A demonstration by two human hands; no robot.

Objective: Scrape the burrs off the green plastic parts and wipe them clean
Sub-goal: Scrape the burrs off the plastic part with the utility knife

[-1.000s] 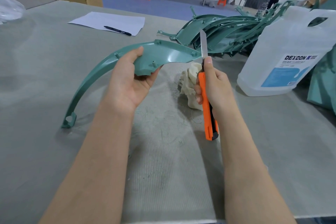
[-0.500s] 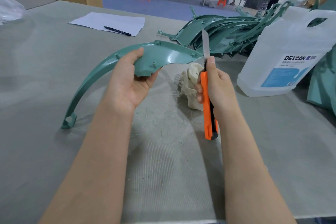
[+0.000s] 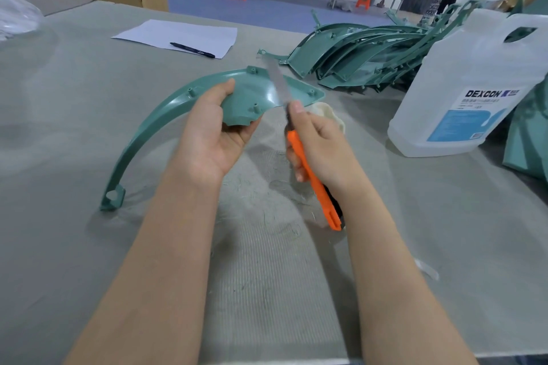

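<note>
Part under work: curved green plastic part point(image 3: 261, 95), wide end raised off the table point(image 3: 59, 127), narrow foot end resting on the cloth at lower left.
Left hand: left hand point(image 3: 212, 130) grasps the wide end, thumb on the upper face, fingers curled beneath the lower edge.
Right hand: right hand point(image 3: 318, 139) is clenched round the orange utility knife point(image 3: 311, 178), forefinger laid along the spine near the blade root.
Blade position: the extended blade point(image 3: 277, 80) lies across the inner face of the part, pointing away from the person; whether the edge actually bears on the plastic cannot be told (motion blur).
Step judged: scraping burrs along the wide end; wiping not yet begun.
Method advice: keep the blade at a shallow angle, draw in light strokes away from the holding hand, and keep the left thumb clear of the blade's path; a long extended blade may flex or snap under side load.
Wiping cloth: pale rag point(image 3: 326, 111) lies just behind the right hand, mostly hidden.
Stock: stack of green parts point(image 3: 370, 56) at far right of the table.
Containers: translucent jug point(image 3: 474, 83) labelled DEXCON stands at right, near the stack; contents appear clear, level cannot be told, cap out of view.
Other items: paper sheet point(image 3: 178, 35) with a pen point(image 3: 192, 50) on it.
</note>
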